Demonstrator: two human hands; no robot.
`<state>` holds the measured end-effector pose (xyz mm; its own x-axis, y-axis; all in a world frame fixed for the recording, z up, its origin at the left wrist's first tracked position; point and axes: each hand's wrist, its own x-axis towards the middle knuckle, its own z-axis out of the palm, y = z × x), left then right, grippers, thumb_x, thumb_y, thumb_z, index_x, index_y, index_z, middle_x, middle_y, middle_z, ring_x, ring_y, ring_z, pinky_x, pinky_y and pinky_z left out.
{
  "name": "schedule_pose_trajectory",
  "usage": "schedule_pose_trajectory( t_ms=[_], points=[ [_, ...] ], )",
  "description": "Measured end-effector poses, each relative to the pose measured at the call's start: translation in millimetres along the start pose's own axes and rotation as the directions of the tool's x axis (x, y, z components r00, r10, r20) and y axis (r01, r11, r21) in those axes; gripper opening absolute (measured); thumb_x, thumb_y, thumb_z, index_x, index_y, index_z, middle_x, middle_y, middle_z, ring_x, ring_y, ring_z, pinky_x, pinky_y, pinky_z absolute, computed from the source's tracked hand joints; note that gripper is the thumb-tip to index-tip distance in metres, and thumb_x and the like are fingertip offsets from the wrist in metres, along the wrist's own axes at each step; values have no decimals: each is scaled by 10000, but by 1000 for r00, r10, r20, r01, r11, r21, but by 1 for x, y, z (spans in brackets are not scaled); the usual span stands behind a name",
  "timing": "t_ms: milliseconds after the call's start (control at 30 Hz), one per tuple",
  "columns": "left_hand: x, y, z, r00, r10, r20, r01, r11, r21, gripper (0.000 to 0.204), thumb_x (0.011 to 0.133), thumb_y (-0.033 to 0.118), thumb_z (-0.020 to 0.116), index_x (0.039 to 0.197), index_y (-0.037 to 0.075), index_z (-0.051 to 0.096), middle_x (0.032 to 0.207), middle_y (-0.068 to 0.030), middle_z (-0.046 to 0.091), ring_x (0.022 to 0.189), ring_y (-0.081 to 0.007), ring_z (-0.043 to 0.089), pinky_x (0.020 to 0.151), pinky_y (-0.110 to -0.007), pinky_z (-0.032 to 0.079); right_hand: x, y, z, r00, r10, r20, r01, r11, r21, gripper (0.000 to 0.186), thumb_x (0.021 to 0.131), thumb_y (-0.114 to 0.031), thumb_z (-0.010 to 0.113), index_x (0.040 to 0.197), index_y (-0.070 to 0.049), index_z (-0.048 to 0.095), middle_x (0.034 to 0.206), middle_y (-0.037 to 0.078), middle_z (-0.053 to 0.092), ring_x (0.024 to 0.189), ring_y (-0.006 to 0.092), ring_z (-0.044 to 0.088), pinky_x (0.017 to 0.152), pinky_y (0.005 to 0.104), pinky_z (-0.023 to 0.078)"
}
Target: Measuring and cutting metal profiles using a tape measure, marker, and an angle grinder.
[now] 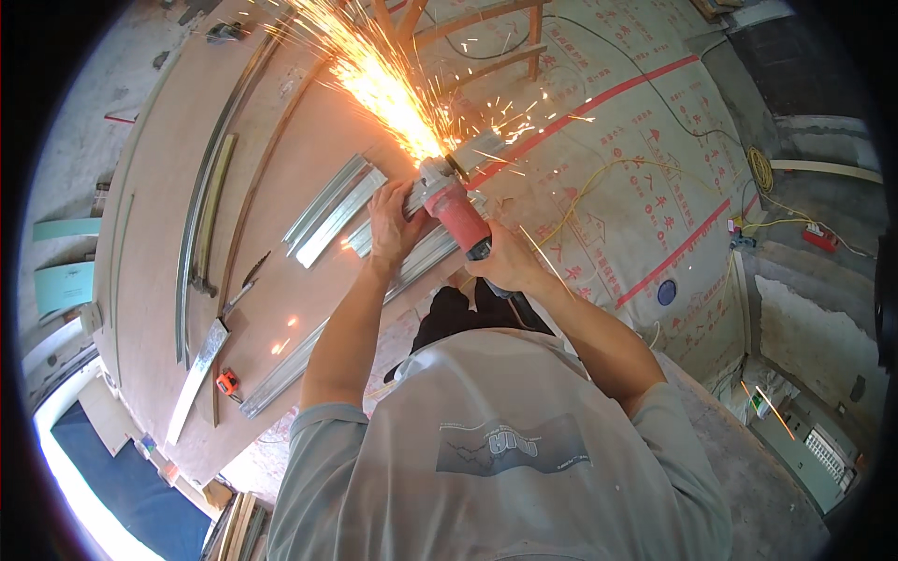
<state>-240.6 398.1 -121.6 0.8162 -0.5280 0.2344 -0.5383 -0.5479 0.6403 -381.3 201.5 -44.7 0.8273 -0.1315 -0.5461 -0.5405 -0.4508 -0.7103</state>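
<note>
Red angle grinder (456,213) in right hand (505,262) sparks on ribbed metal channel (426,251).

Grinder (456,210) right of metal channels (334,208), seemingly on board (159,309).

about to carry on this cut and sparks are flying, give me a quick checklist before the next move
1. Right hand gripping the red angle grinder: ok.
2. Left hand pressing down the metal channel, fingers near the disc: not ok.
3. Gloves: bare hands, not ok.
4. Sparks flying away from the body: ok.
5. Yellow cable lying close to the spark path: not ok.
6. Eye protection: cannot tell.
</note>
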Motion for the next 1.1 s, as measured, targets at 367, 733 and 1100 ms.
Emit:
schedule_pose_trajectory(
  t_ms=[367,733,1100],
  points=[
    [-3,-9,5,1000,16,-1,-16,999,31,575,725,157,800,1262,49,626,1234,-154,627,1187,-358,553,1038,-473,414,4,5,-1,999,-42,-23,40,998,-49,547,656,-287,784,1038,44,576,970,277,692,963,444,679,840,492,528],
    [-1,-7,5,999,-28,30,26,998,63,581,711,147,794,1257,46,624,1251,-165,623,1192,-375,548,1053,-475,412,7,16,-2,999,-47,22,47,999,6,586,648,-312,810,1048,63,604,973,281,689,961,436,681,840,471,530],
    [2,27,-16,976,-5,-218,37,989,140,633,775,200,797,1348,82,557,1270,-153,598,1204,-365,528,1041,-462,400,-49,-4,-49,990,-57,-130,94,948,303,503,688,-241,826,1060,29,619,896,152,679,808,260,653,769,381,524]
  ],
)
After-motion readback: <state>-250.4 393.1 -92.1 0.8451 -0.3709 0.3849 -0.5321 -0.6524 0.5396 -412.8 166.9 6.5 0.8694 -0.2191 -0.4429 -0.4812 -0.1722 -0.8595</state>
